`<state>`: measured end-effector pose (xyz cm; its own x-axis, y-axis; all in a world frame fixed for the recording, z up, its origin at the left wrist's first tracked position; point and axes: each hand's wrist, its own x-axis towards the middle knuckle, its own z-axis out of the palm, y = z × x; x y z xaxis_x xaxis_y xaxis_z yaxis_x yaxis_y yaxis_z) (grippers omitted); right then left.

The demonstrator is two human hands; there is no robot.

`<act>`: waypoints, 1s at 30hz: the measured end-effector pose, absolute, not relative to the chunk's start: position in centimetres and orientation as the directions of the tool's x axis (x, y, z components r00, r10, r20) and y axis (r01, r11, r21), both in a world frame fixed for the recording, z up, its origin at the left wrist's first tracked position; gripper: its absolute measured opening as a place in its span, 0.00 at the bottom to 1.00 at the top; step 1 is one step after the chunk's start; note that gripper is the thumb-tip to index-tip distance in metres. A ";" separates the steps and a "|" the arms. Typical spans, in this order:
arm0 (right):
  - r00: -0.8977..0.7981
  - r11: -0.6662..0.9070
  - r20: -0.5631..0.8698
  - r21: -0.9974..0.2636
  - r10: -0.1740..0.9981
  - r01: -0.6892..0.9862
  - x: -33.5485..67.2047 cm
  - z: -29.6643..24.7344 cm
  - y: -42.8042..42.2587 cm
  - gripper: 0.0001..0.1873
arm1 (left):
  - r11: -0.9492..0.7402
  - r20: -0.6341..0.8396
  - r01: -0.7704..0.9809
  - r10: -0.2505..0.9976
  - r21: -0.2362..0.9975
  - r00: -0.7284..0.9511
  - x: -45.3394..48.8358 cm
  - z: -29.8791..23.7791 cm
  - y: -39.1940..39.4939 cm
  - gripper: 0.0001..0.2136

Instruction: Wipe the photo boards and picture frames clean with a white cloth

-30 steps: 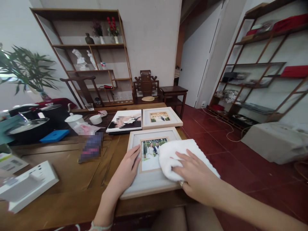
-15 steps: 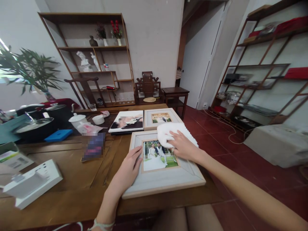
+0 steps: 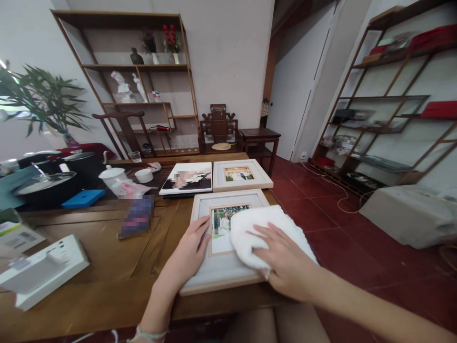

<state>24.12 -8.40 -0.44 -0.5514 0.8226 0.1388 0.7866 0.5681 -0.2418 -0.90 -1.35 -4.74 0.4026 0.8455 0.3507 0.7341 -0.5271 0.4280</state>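
A pale wooden photo frame (image 3: pixel 217 276) with a wedding picture lies flat at the near right corner of the wooden table (image 3: pixel 107 267). My left hand (image 3: pixel 191 247) rests flat on the frame's left border, fingers stretched out. My right hand (image 3: pixel 282 257) presses a folded white cloth (image 3: pixel 260 228) onto the right half of the frame and covers part of the picture; its fingers lie spread on the cloth.
Behind the frame lie a smaller framed photo (image 3: pixel 241 175) and a frameless print (image 3: pixel 186 179). To the left are a blurred card (image 3: pixel 136 216), a white box (image 3: pixel 43 271), a blue pad (image 3: pixel 83 198), pots (image 3: pixel 46 183), a teapot (image 3: pixel 111 176) and a bowl (image 3: pixel 144 176). Shelves line the walls.
My right hand has drawn the cloth from the frame's far right corner back toward me over its right half. The left hand has stayed on the left border.
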 end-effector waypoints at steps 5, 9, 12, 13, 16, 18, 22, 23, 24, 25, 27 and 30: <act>-0.503 0.541 0.240 -0.128 0.830 0.831 25.0 -0.6 -1.0 0.20 | -0.515 0.320 0.744 0.855 0.425 0.409 -0.9 -4.1 -1.5 0.19; -0.538 0.565 0.238 -0.063 0.809 0.823 25.2 -0.5 2.4 0.20 | -0.502 0.307 0.752 0.863 0.427 0.402 -0.9 -3.9 -1.5 0.19; -0.583 0.604 0.184 -0.080 0.791 0.793 25.0 -0.3 1.4 0.22 | -0.504 0.314 0.748 0.861 0.431 0.399 -0.9 -4.1 -1.5 0.19; -0.595 0.614 0.167 -0.099 0.786 0.783 24.9 -0.3 0.4 0.22 | -0.506 0.318 0.746 0.860 0.432 0.399 -0.9 -4.1 -1.5 0.19; -0.613 0.624 0.118 -0.179 0.781 0.761 24.5 0.0 -4.0 0.21 | -0.508 0.326 0.745 0.858 0.432 0.397 -0.9 -4.4 -1.4 0.19; -0.617 0.610 0.055 -0.241 0.785 0.755 24.1 0.2 -7.1 0.20 | -0.512 0.331 0.743 0.856 0.432 0.397 -0.9 -4.6 -1.3 0.19; -0.658 0.629 0.014 -0.311 0.753 0.713 23.5 0.1 -10.6 0.22 | -0.533 0.345 0.724 0.844 0.438 0.412 -0.9 -4.9 -1.3 0.19; -0.667 0.639 0.027 -0.315 0.745 0.701 23.4 0.0 -10.5 0.22 | -0.537 0.350 0.720 0.841 0.439 0.413 -0.9 -5.0 -1.3 0.19; -0.666 0.645 0.048 -0.312 0.744 0.698 23.4 -0.2 -10.0 0.21 | -0.541 0.353 0.716 0.838 0.440 0.416 -1.0 -5.0 -1.3 0.19; -0.656 0.644 0.074 -0.302 0.751 0.703 23.5 -0.3 -9.1 0.20 | -0.546 0.355 0.712 0.835 0.441 0.420 -1.0 -5.0 -1.3 0.19; -0.614 0.624 0.131 -0.261 0.779 0.736 23.8 -0.6 -6.5 0.20 | -0.551 0.351 0.707 0.832 0.444 0.429 -1.1 -5.0 -1.3 0.19; -0.533 0.570 0.218 -0.169 0.818 0.804 24.6 -0.8 -1.9 0.22 | -0.544 0.336 0.709 0.838 0.450 0.430 -1.1 -4.7 -1.4 0.19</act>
<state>24.65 -1.88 -0.84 -0.5331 0.8175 0.2177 0.8045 0.5695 -0.1688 -1.06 -1.39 -4.75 0.4300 0.8381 0.3357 0.7087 -0.5436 0.4496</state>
